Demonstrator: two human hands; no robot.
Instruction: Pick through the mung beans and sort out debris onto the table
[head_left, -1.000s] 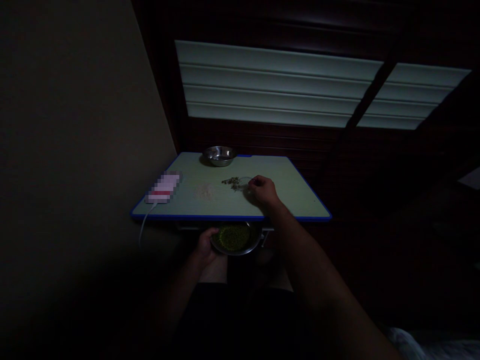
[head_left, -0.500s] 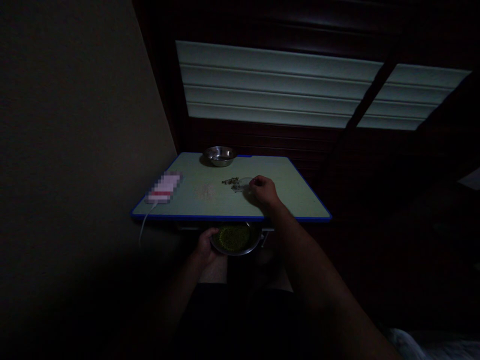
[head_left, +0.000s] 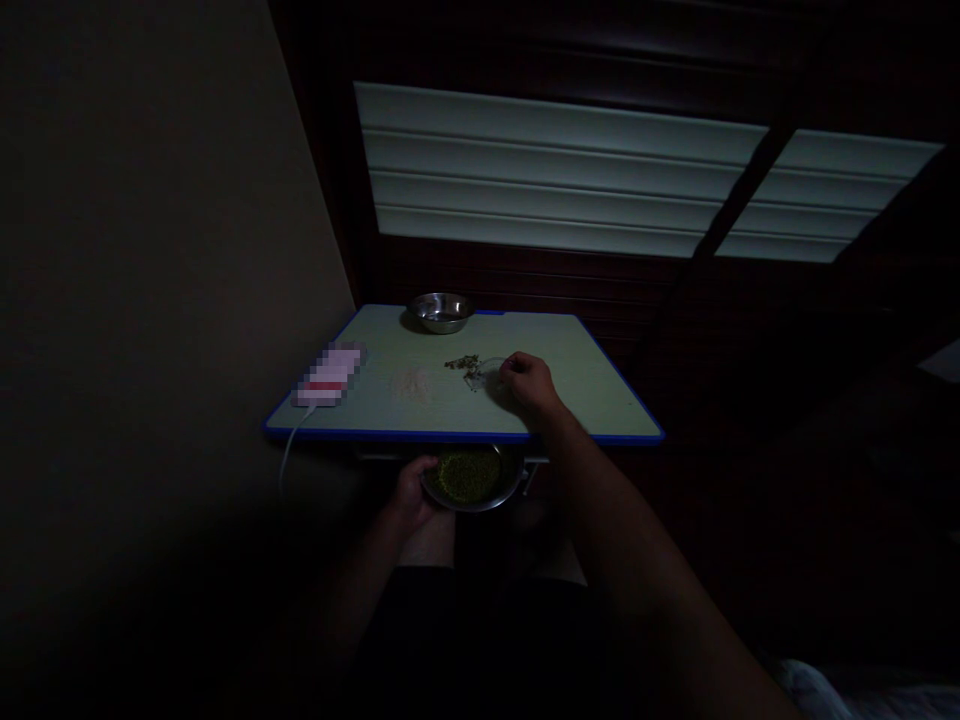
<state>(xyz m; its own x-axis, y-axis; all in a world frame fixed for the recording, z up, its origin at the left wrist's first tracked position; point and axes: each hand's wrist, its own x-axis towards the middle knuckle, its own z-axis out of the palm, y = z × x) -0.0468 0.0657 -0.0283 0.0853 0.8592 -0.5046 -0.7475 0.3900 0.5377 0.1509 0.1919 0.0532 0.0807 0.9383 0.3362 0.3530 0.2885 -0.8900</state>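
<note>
My left hand [head_left: 412, 487] grips the left rim of a metal bowl [head_left: 511, 488], thumb on top, just below the table's front edge. Small green grains, like mung beans [head_left: 466, 475], cover the inside of the bowl. Over the table, my right hand [head_left: 527, 380] is closed on a clear, round-rimmed plastic piece [head_left: 491, 366]; its exact kind is hard to make out in the dim light. Beside that piece lies a small pile of dark and greenish bits [head_left: 462, 362]. Farther left, a patch of pale crumbs [head_left: 412, 384] is spread on the tabletop.
A second metal bowl [head_left: 441, 314] stands at the back of the pale, blue-edged table [head_left: 592, 405]. A blurred phone-like device [head_left: 330, 375] lies at the left edge, its white cable [head_left: 285, 455] hanging down. Behind are dark slatted doors [head_left: 540, 170]; a wall rises at left.
Hardly anything differs. Both hands stay in place, and the clear piece has shifted only slightly beside the dark bits.
</note>
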